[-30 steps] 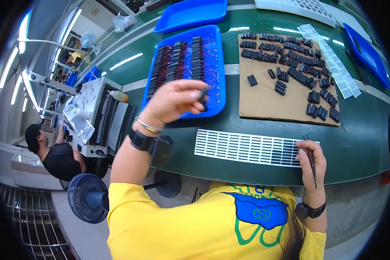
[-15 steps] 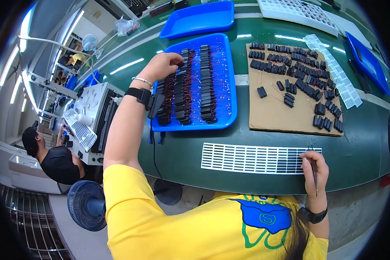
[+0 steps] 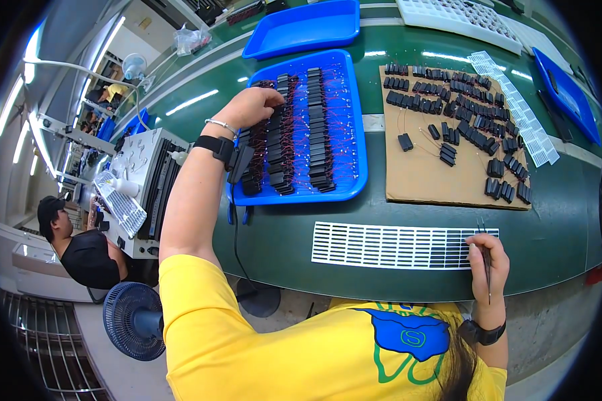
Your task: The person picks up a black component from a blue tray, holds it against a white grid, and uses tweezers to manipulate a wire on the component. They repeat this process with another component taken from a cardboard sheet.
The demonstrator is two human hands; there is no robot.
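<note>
My left hand [image 3: 253, 108] reaches over the blue tray [image 3: 360, 147], fingers curled closed at the upper left rows of black rectangular parts with thin red wires [image 3: 278, 144]. Whatever is between those fingertips is hidden. Another column of the same wired parts [image 3: 320, 130] lies further right in the tray. My right hand [image 3: 489, 264] is closed on dark tweezers [image 3: 487, 271], their points directed away from me. It rests by the right end of a white slotted plate [image 3: 361, 246], some of whose slots on that side look darker.
Brown cardboard [image 3: 448, 180] at the right carries many wired black parts [image 3: 475, 107]. Beyond are another slotted white sheet [image 3: 515, 107], an empty blue tray [image 3: 304, 30] and a white foam tray [image 3: 458, 23]. A fan [image 3: 135, 319] and a co-worker [image 3: 90, 257] are at left.
My left hand has come slightly nearer to me over the rows, fingers still curled. My right hand stays with the tweezers at the plate's right end.
</note>
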